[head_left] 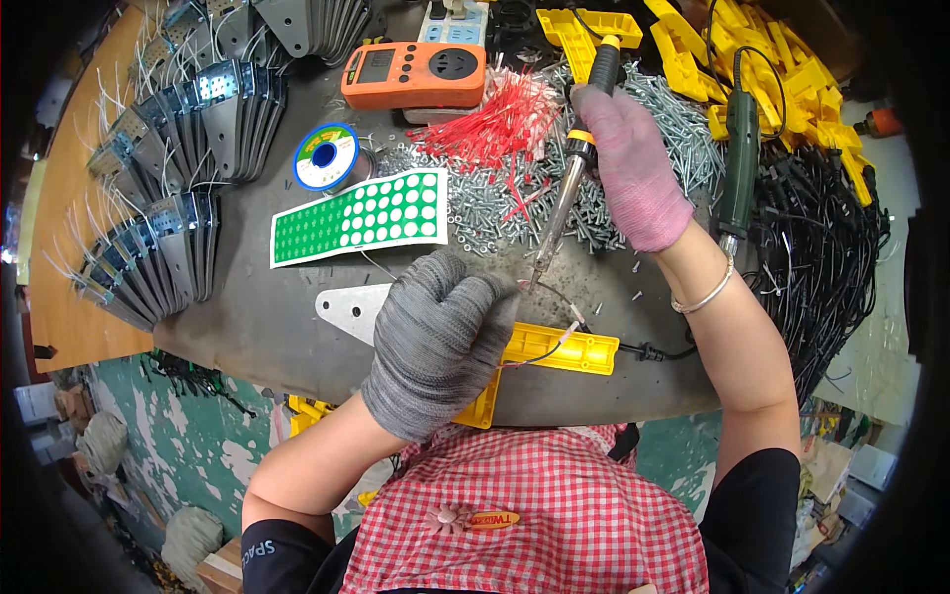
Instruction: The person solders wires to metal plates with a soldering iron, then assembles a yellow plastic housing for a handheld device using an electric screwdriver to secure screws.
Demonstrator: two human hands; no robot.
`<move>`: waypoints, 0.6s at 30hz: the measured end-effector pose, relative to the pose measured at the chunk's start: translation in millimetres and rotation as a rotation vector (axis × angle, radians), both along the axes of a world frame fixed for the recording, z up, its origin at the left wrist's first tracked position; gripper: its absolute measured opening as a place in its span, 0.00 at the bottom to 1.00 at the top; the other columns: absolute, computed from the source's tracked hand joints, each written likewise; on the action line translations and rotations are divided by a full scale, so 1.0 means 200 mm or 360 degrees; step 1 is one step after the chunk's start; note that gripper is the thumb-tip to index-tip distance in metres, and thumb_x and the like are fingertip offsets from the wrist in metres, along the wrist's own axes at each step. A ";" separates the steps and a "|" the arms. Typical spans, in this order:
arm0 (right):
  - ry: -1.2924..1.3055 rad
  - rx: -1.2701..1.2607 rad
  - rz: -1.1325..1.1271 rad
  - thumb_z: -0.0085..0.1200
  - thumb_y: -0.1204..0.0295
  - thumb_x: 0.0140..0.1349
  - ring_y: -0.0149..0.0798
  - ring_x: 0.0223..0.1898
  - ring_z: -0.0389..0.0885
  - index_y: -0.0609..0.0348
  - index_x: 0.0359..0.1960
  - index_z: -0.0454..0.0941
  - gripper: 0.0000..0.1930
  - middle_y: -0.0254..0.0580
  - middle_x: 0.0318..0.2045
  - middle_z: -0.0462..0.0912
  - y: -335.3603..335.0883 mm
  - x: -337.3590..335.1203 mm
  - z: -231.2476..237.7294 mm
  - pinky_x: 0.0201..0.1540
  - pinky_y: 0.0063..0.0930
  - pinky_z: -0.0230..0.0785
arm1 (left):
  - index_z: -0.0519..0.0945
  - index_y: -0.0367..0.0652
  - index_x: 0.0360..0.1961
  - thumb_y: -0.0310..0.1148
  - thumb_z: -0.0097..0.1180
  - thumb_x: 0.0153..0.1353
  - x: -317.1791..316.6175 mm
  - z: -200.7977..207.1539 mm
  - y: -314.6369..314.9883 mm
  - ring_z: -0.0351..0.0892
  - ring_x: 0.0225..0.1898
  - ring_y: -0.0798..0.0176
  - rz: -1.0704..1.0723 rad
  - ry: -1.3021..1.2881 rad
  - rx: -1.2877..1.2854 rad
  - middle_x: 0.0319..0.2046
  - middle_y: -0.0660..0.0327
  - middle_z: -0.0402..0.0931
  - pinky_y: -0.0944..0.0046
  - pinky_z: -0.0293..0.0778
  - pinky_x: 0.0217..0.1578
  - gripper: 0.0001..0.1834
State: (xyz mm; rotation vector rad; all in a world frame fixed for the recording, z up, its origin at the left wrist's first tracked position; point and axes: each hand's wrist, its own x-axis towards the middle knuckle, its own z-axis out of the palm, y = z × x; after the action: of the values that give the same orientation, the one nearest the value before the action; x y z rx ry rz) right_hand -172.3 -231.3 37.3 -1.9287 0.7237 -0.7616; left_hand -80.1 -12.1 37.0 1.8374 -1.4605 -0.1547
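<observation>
My right hand (633, 168), in a pink glove, is closed round the black and yellow handle of a soldering iron (562, 203). The iron slants down, its tip beside the fingers of my left hand (430, 337). That hand wears a grey glove and is curled closed; what its fingers hold is hidden. Thin wires (559, 297) run close to the tip. From under the left hand a flat grey metal plate (346, 309) with holes sticks out to the left. A yellow plastic housing (579, 350) lies to its right, with a black cable (648, 350) leading off it.
Solder spool (327, 156), green label sheet (361, 218), loose screws (495, 213) and red-tipped white pieces (505, 114) lie beyond my hands. An orange meter (416, 75) stands behind. Wired metal plates (163, 243) line the left; yellow housings (792, 89), a green tool (740, 163) and black cables (811, 267) crowd the right.
</observation>
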 end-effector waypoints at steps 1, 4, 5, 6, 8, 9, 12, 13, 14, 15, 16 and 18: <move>0.0038 0.0378 -0.0086 0.47 0.61 0.72 0.27 0.28 0.69 0.59 0.41 0.75 0.13 0.32 0.27 0.71 0.02 0.01 0.03 0.30 0.22 0.62 | 0.86 0.47 0.36 0.27 0.69 0.53 0.00 0.00 0.00 0.76 0.28 0.58 -0.0019 -0.0030 -0.0016 0.27 0.61 0.73 0.60 0.73 0.29 0.09; 0.0006 0.0393 -0.0069 0.47 0.53 0.72 0.22 0.26 0.65 0.57 0.37 0.75 0.18 0.26 0.25 0.69 0.02 0.01 0.02 0.29 0.20 0.59 | 0.86 0.47 0.37 0.27 0.69 0.53 0.00 -0.01 -0.01 0.75 0.28 0.57 -0.0031 -0.0044 -0.0066 0.27 0.60 0.73 0.59 0.73 0.29 0.09; 0.0005 0.0393 -0.0071 0.47 0.53 0.72 0.22 0.26 0.65 0.57 0.37 0.75 0.18 0.26 0.25 0.69 0.02 0.01 0.02 0.29 0.20 0.59 | 0.86 0.47 0.37 0.27 0.69 0.53 -0.01 -0.01 -0.01 0.75 0.27 0.57 -0.0022 -0.0028 -0.0099 0.27 0.60 0.73 0.59 0.73 0.29 0.09; 0.0026 0.0367 -0.0081 0.46 0.55 0.72 0.23 0.26 0.66 0.58 0.38 0.75 0.17 0.28 0.26 0.69 0.01 0.01 0.02 0.29 0.21 0.60 | 0.86 0.47 0.37 0.27 0.69 0.53 -0.01 -0.01 -0.01 0.75 0.27 0.57 -0.0023 -0.0029 -0.0099 0.27 0.60 0.73 0.59 0.73 0.29 0.09; 0.0047 0.0341 -0.0085 0.45 0.56 0.72 0.24 0.27 0.66 0.58 0.39 0.75 0.17 0.29 0.27 0.69 0.01 0.01 0.02 0.29 0.22 0.60 | 0.86 0.47 0.36 0.26 0.69 0.52 0.00 -0.01 -0.02 0.75 0.27 0.56 -0.0008 -0.0089 -0.0068 0.27 0.60 0.73 0.59 0.72 0.30 0.09; 0.0042 0.0229 -0.0057 0.45 0.59 0.73 0.26 0.28 0.67 0.59 0.40 0.75 0.15 0.32 0.28 0.70 0.01 0.01 0.02 0.30 0.23 0.61 | 0.86 0.47 0.36 0.26 0.69 0.52 0.00 -0.01 -0.02 0.75 0.27 0.56 -0.0002 -0.0091 -0.0067 0.27 0.60 0.73 0.59 0.72 0.30 0.09; 0.0041 -0.0089 0.0020 0.44 0.66 0.73 0.30 0.30 0.70 0.61 0.44 0.75 0.12 0.37 0.31 0.71 -0.02 -0.01 -0.04 0.31 0.26 0.64 | 0.85 0.46 0.38 0.25 0.68 0.53 -0.01 -0.01 -0.02 0.75 0.28 0.56 -0.0009 -0.0114 -0.0063 0.28 0.59 0.73 0.59 0.72 0.30 0.10; 0.0043 -0.0295 0.0066 0.43 0.69 0.72 0.32 0.31 0.71 0.61 0.46 0.75 0.11 0.39 0.32 0.72 -0.04 -0.01 -0.06 0.32 0.28 0.65 | 0.85 0.46 0.39 0.24 0.66 0.54 -0.01 0.00 -0.01 0.74 0.28 0.57 -0.0033 -0.0127 -0.0024 0.28 0.59 0.73 0.60 0.72 0.30 0.10; 0.0044 -0.0295 0.0065 0.43 0.69 0.72 0.32 0.31 0.71 0.61 0.46 0.75 0.11 0.39 0.32 0.72 -0.05 -0.01 -0.08 0.32 0.28 0.65 | 0.85 0.45 0.40 0.23 0.64 0.56 -0.01 0.01 -0.01 0.74 0.28 0.58 -0.0060 -0.0139 0.0017 0.29 0.59 0.73 0.60 0.72 0.30 0.10; -0.0036 -0.0380 0.0099 0.43 0.70 0.72 0.33 0.32 0.72 0.62 0.47 0.75 0.11 0.39 0.32 0.72 -0.05 -0.02 -0.10 0.32 0.27 0.66 | 0.85 0.45 0.40 0.23 0.64 0.56 -0.01 0.03 0.00 0.74 0.28 0.58 -0.0062 -0.0139 0.0017 0.29 0.59 0.73 0.60 0.72 0.30 0.10; -0.0116 -0.0466 0.0132 0.42 0.72 0.72 0.34 0.32 0.72 0.62 0.48 0.75 0.11 0.40 0.33 0.73 -0.06 -0.02 -0.11 0.33 0.27 0.67 | 0.84 0.43 0.39 0.22 0.62 0.56 -0.02 0.06 0.02 0.73 0.30 0.59 -0.0073 0.0084 0.0021 0.30 0.59 0.72 0.61 0.72 0.32 0.09; 0.0009 -0.0312 0.0096 0.43 0.72 0.72 0.34 0.32 0.72 0.62 0.48 0.75 0.11 0.40 0.33 0.73 -0.03 -0.03 -0.03 0.33 0.27 0.67 | 0.83 0.41 0.39 0.21 0.59 0.57 -0.01 0.11 0.07 0.73 0.31 0.59 -0.0082 0.0309 0.0029 0.31 0.59 0.71 0.61 0.72 0.33 0.08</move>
State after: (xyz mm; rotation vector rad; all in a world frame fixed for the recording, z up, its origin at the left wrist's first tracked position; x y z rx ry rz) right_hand -177.7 -237.6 31.6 -2.1199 0.6098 -0.8145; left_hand -81.6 2.8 58.3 1.7471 -1.3748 -0.3630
